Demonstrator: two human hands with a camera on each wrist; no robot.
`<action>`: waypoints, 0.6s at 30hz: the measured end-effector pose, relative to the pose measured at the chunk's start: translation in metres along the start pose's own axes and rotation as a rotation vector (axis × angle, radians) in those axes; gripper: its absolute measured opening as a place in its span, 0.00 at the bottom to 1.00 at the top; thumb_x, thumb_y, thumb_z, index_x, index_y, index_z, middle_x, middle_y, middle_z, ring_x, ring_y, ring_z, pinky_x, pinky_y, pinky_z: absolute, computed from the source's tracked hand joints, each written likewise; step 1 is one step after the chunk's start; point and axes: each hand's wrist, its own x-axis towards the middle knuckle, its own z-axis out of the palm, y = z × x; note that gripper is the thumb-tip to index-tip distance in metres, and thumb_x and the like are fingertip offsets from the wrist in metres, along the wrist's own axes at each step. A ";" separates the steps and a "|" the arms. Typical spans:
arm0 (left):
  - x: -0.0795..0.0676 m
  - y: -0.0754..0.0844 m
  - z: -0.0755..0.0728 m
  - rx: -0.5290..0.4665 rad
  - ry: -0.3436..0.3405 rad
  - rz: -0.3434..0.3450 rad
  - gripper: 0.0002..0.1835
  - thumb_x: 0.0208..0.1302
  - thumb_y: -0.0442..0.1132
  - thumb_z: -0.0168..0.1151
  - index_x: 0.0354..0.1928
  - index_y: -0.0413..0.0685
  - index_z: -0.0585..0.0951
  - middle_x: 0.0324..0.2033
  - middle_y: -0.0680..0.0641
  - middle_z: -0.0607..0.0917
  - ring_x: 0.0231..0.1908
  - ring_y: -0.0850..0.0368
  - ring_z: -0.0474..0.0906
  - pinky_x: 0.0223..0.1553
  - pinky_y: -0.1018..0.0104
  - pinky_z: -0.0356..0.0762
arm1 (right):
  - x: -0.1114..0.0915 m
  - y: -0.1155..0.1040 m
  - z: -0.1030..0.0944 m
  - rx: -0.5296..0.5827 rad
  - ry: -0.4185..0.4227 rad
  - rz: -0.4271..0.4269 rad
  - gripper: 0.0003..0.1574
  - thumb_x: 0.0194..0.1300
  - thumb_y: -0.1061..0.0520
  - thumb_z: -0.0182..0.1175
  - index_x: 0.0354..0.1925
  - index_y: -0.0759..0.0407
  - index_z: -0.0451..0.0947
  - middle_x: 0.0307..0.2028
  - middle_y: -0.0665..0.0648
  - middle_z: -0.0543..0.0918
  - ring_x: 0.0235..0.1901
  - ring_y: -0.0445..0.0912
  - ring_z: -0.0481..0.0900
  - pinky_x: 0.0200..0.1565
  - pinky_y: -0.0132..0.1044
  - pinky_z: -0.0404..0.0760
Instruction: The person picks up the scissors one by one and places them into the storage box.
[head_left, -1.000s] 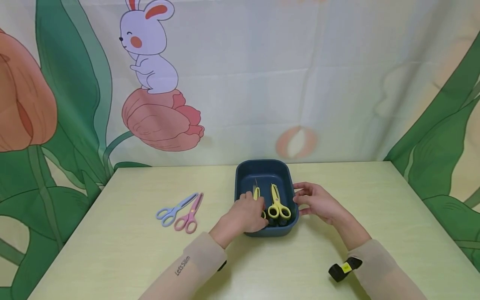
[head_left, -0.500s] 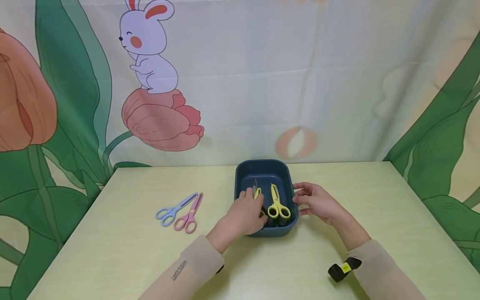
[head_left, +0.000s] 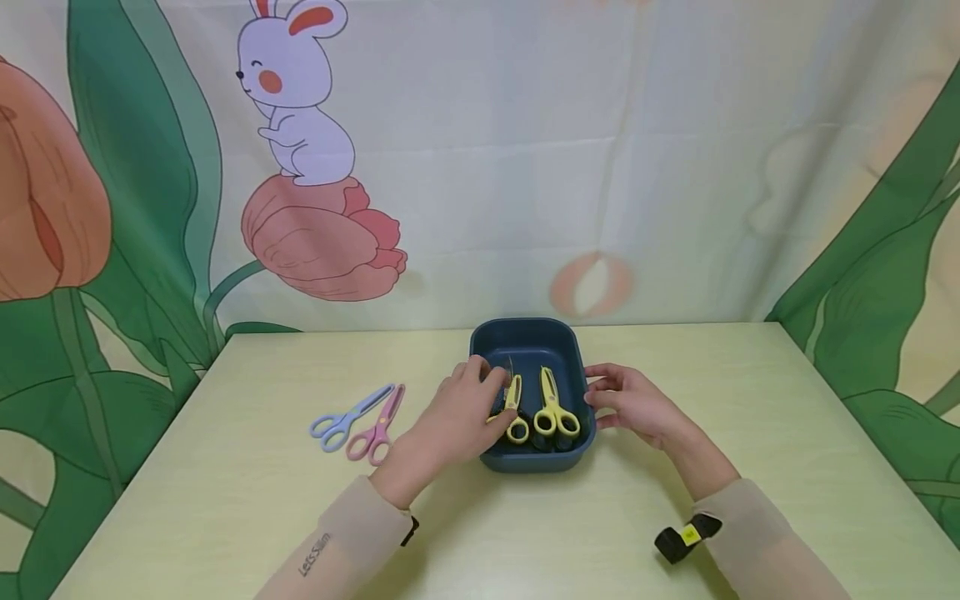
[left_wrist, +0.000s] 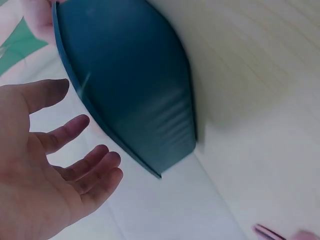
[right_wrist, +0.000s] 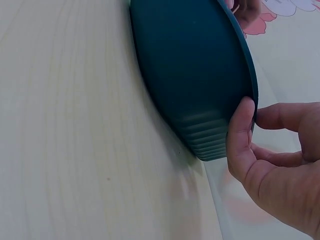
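Observation:
A dark blue rectangular bin (head_left: pixel 528 462) stands on the table, with two pairs of yellow scissors lying in it. The right-hand yellow scissors (head_left: pixel 551 406) show fully; the left-hand yellow scissors (head_left: pixel 514 392) are partly covered by my left hand (head_left: pixel 468 408). That hand hovers over the bin's left rim, fingers spread and loosely bent. In the left wrist view nothing lies between its fingers (left_wrist: pixel 102 175). At the bin's right side, my right hand (head_left: pixel 637 404) holds the rim between its bent digits, as the right wrist view shows. Dark items below the yellow handles are unclear.
Blue scissors (head_left: pixel 348 419) and pink scissors (head_left: pixel 380 425) lie side by side on the pale wooden table (head_left: pixel 585 542), left of the bin. A curtain (head_left: pixel 480 167) printed with a rabbit and tulips hangs behind the table's far edge.
My left hand has drawn left and up from the left-hand yellow scissors, leaving more of them visible, and its fingers have spread. My right hand has stayed at the bin's side.

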 end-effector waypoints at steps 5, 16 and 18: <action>-0.008 -0.013 -0.001 -0.041 0.037 -0.037 0.19 0.72 0.47 0.66 0.57 0.45 0.77 0.54 0.38 0.72 0.51 0.43 0.70 0.52 0.47 0.74 | 0.000 0.001 0.000 0.003 0.001 0.001 0.31 0.76 0.66 0.53 0.72 0.75 0.58 0.47 0.65 0.72 0.42 0.51 0.79 0.40 0.39 0.86; -0.029 -0.046 -0.009 -0.010 0.086 -0.121 0.16 0.74 0.43 0.62 0.57 0.42 0.77 0.53 0.36 0.72 0.52 0.39 0.70 0.51 0.44 0.73 | 0.000 0.000 0.001 0.010 -0.006 -0.004 0.32 0.76 0.66 0.53 0.72 0.75 0.58 0.48 0.66 0.72 0.41 0.51 0.79 0.39 0.39 0.86; -0.033 -0.051 -0.014 -0.001 0.053 -0.155 0.18 0.73 0.42 0.64 0.58 0.42 0.76 0.54 0.35 0.71 0.54 0.37 0.69 0.53 0.42 0.71 | 0.000 0.000 0.001 0.010 -0.003 -0.001 0.32 0.76 0.66 0.54 0.72 0.74 0.58 0.48 0.65 0.72 0.41 0.50 0.79 0.39 0.39 0.86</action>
